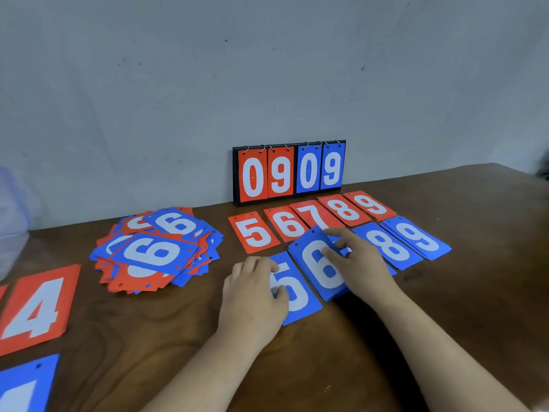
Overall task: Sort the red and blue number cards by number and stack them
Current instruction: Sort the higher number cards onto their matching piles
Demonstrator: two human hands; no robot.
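- Axis of blue 6 stack (319, 270) runs 11 to 5 o'clock, right hand (361, 263) gripping its 2 o'clock edge
- left hand (252, 295) rests loose-fingered on blue 5 card (297, 304)

Red cards (344, 211) w/ white digits. Blue cards (389, 248), white digits too. Mixed pile (154, 251): red & blue jumbled. Scoreboard (289, 172): black frame, two red flaps, two blue, white nos. Table (475, 278) dark brown, wood grain. Wall (208, 69) grey, dark specks.
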